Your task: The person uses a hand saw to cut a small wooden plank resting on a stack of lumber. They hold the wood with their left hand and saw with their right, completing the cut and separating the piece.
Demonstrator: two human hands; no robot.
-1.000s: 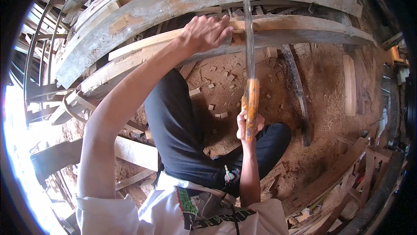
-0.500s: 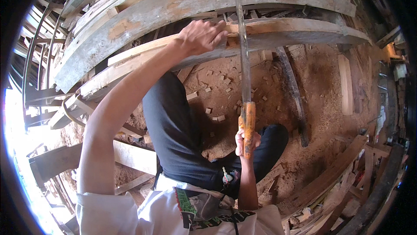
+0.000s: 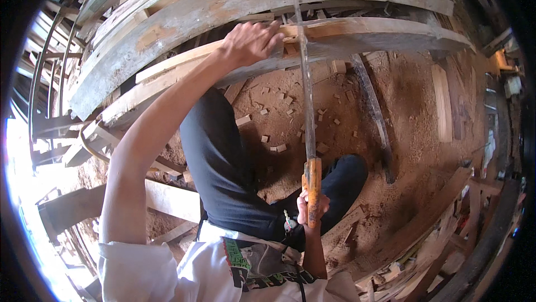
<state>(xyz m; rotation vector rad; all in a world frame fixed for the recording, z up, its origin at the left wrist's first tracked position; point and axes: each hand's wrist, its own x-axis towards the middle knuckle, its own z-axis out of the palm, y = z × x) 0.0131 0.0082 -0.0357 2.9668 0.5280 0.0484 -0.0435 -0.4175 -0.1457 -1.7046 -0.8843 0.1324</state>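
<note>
Sliding back toward us, the saw (image 3: pixel 309 134) has its handle (image 3: pixel 314 182) closer to our body than 1 second ago; we think this is the pull part of a sawing stroke. Our right hand (image 3: pixel 303 208) is wrapped around that handle. The blade (image 3: pixel 306 78) lies across a long beam (image 3: pixel 385 32), just to the right of our left hand (image 3: pixel 251 42). That left hand has stayed on top of the beam, seeming to steady it, but we can't tell if its fingers grip, because their far side is hidden.

The blade is long, thin and grey. The handle is orange with dark spots. The beam is pale on top and grey on its side. Little wood blocks (image 3: pixel 281 148) lie on the brown, crumbly ground (image 3: pixel 413 115).
</note>
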